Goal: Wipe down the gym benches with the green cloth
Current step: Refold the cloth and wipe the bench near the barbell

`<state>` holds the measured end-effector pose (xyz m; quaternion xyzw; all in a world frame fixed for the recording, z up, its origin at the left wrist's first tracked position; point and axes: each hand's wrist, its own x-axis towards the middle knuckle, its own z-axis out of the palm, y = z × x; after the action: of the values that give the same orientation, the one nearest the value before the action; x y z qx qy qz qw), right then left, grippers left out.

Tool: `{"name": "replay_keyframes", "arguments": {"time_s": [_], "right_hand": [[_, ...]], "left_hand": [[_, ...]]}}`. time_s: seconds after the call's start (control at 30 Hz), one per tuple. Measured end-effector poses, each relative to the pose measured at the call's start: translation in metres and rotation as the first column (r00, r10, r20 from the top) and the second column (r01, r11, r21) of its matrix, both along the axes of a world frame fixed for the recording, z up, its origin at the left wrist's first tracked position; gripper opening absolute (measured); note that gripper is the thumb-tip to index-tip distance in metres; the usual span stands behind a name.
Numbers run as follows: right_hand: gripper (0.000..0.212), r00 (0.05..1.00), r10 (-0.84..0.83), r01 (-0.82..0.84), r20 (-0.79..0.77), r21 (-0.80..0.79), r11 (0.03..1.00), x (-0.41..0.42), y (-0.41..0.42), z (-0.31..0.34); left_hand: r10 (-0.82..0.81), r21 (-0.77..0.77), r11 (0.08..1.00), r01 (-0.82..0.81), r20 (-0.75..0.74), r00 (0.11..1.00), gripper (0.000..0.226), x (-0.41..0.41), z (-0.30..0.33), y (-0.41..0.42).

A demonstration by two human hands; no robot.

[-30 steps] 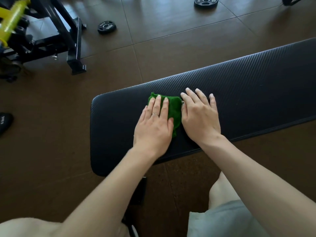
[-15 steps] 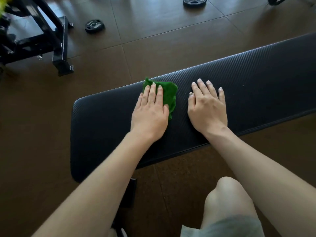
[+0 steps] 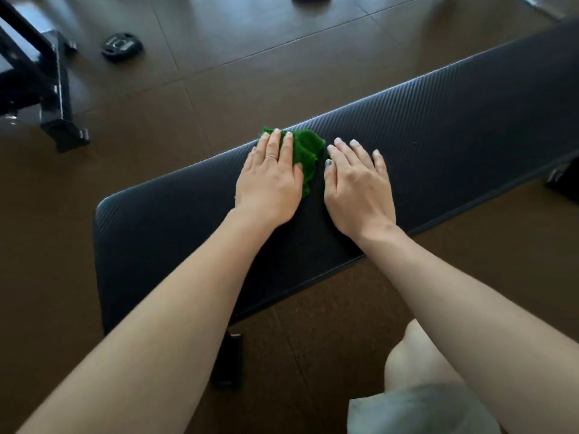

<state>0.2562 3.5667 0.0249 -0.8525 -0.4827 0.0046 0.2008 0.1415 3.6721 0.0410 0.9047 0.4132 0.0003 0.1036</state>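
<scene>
Fingers point(image 3: 275, 142) of the left hand point(image 3: 269, 183) are lying straight and close together on top of the crumpled green cloth point(image 3: 308, 151), pressing it flat onto the long black ribbed padded gym bench, the table point(image 3: 454, 126) of this job, with nothing curled around or pinching the fabric; a thin ring is showing on one finger. Holding the palm flat like this is probably spreading pressure over the cloth so that it is dragging against the ribbed vinyl rather than bunching up. Just right of centre in the frame, the right hand point(image 3: 357, 186) is resting palm-down on the bare padding, fingers point(image 3: 355, 145) straight and slightly spread, gripping nothing; it seems to be bracing the person's weight while leaning over. The cloth is sitting near the far edge of the padding, a little above the middle of the frame: most of it is lying under the left fingertips and beside the left thumb, and its free edge is bulging out to the right into the gap between the two hands, just beside the right thumb, though whether it is touching that thumb cannot be told. A round black weight plate point(image 3: 122, 47) is lying on the brown tiled floor point(image 3: 250, 57) at upper left, beside a black metal frame point(image 3: 53, 89).
</scene>
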Motion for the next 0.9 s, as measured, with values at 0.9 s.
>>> {"name": "replay_keyframes", "arguments": {"time_s": [0.9], "right_hand": [[0.054, 0.994, -0.084, 0.082, 0.063, 0.031, 0.996, -0.004, 0.010, -0.004]], "left_hand": [[0.072, 0.057, 0.996, -0.070, -0.035, 0.997, 0.037, 0.008, 0.005, 0.061]]}}
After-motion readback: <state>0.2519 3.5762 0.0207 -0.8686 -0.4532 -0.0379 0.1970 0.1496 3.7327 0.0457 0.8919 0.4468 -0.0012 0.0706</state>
